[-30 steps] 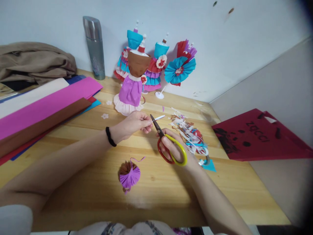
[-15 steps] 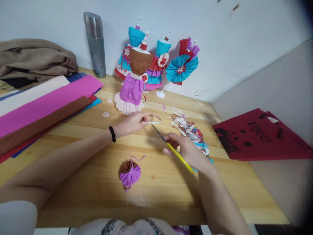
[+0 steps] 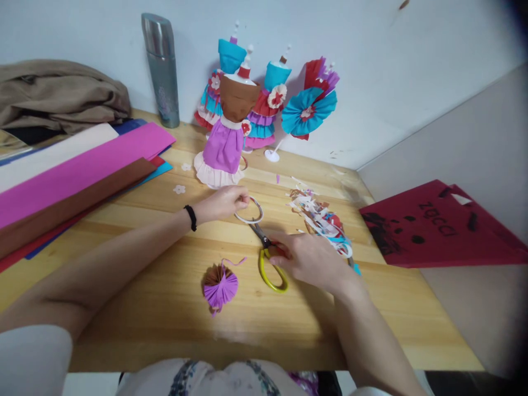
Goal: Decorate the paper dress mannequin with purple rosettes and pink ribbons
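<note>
Pinched in the fingers of my left hand (image 3: 225, 203) is a thin white ring with some red on it, like a narrow roll of tape (image 3: 261, 212). My right hand (image 3: 311, 258) is closed on a pair of scissors (image 3: 264, 241); a yellow handle loop hangs below the fingers. The blades point up and left and meet the ring's lower edge in view; whether they touch it I cannot tell. Nearer to me on the table lies a pleated purple and brown paper rosette (image 3: 221, 289) with a purple strand.
Behind my left hand stands a dress form in brown and purple paper (image 3: 225, 146), with other decorated forms near the wall. Paper scraps (image 3: 322, 217) are heaped beyond my right hand. Folded coloured paper (image 3: 86, 162) and a flask (image 3: 163, 82) are left; a red bag (image 3: 441, 231) is right.
My right hand has turned the scissors, so the yellow loop now faces upward and sits lower left. In my left fingers the ring has tilted from lying nearly level and swung closer to me.
</note>
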A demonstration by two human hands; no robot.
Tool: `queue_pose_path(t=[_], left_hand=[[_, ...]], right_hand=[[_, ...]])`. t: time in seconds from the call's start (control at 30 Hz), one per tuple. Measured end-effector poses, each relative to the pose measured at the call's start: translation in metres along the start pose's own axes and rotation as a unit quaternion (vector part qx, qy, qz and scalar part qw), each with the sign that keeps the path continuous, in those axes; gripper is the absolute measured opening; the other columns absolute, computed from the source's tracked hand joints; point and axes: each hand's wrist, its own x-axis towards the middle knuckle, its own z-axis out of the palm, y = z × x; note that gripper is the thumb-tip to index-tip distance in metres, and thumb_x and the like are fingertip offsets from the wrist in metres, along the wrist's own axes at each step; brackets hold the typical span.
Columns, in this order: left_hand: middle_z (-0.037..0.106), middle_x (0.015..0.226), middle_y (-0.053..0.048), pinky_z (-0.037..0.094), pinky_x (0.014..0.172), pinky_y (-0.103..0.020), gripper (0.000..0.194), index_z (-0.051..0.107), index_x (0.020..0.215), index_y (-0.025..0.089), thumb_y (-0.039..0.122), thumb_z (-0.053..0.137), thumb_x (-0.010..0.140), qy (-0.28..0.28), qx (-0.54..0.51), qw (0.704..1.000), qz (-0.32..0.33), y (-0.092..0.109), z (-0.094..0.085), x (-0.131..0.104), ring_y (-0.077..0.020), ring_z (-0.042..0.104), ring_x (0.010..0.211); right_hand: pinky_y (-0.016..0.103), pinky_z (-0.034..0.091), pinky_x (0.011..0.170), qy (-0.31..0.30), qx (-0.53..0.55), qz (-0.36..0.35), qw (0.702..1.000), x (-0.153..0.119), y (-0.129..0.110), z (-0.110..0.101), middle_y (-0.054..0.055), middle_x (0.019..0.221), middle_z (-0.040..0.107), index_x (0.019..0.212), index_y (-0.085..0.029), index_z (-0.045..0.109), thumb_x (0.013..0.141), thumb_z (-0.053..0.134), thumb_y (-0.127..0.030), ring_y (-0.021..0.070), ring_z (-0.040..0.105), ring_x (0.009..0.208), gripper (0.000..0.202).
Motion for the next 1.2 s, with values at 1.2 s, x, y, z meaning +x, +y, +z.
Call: queue_pose_path(t=[1.2], left_hand=[[0.055, 0.054, 0.003, 0.029, 0.039, -0.016, 0.013, 0.065, 0.085, 0.013, 0.025, 0.068, 0.082, 0.007, -0.207, 0.978, 0.001, 0.078, -0.102, -0.026, -0.0041, 0.043, 0.040]], right_hand=[[0.024, 0.037, 0.052, 0.398, 0.614, -0.113, 0.673, 0.105, -0.067, -0.049, -0.005, 0.055, 0.056, 0.062, -0.019, 0.064, 0.066, 0.072, -0.028, 0.0090, 0.045, 0.052, 0.013]])
